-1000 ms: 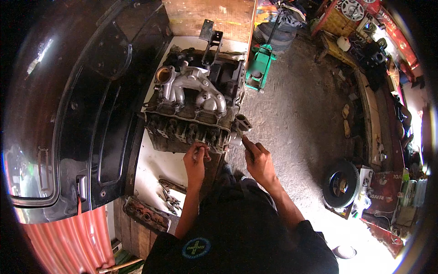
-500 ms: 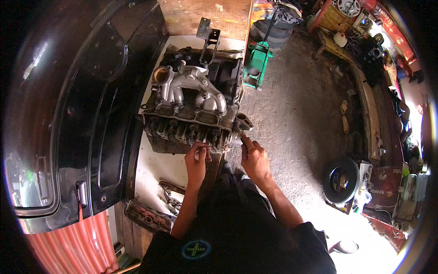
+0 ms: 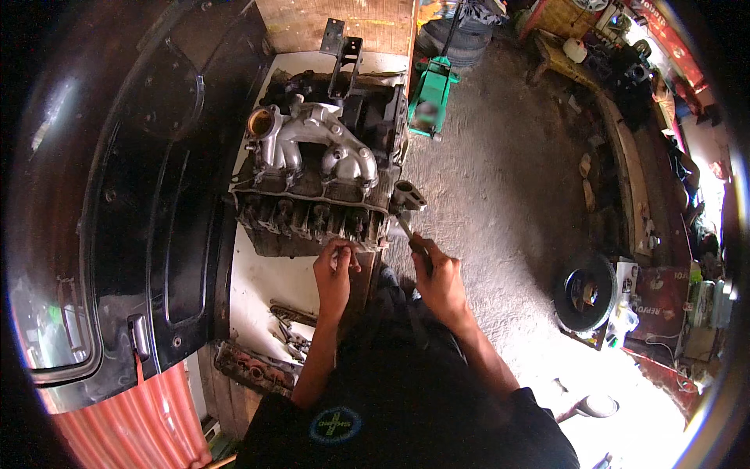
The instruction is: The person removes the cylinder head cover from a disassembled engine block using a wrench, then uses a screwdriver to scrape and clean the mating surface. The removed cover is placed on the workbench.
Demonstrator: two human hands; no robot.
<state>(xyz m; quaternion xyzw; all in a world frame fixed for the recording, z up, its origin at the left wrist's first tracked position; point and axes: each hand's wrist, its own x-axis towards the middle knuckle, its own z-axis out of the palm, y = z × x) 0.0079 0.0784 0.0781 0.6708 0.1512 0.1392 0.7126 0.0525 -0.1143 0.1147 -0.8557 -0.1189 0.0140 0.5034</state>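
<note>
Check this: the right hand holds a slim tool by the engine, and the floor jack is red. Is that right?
The colour is wrong: the head view shows a green floor jack. The right hand holds a slim tool by the engine.

Eleven o'clock on my feed shows me a silver-grey manifold (image 3: 316, 129); one o'clock, a green jack (image 3: 434, 88). I get a black vehicle panel (image 3: 133, 203) at nine, pinkish-red corrugated sheeting (image 3: 129, 422) at eight, and a black shirt (image 3: 422, 406) with a blue-ringed badge (image 3: 336, 424) at six.

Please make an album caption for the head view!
Left grip by a boxy silver-black metal engine; right grip holding a thin straight pale tool.
</note>
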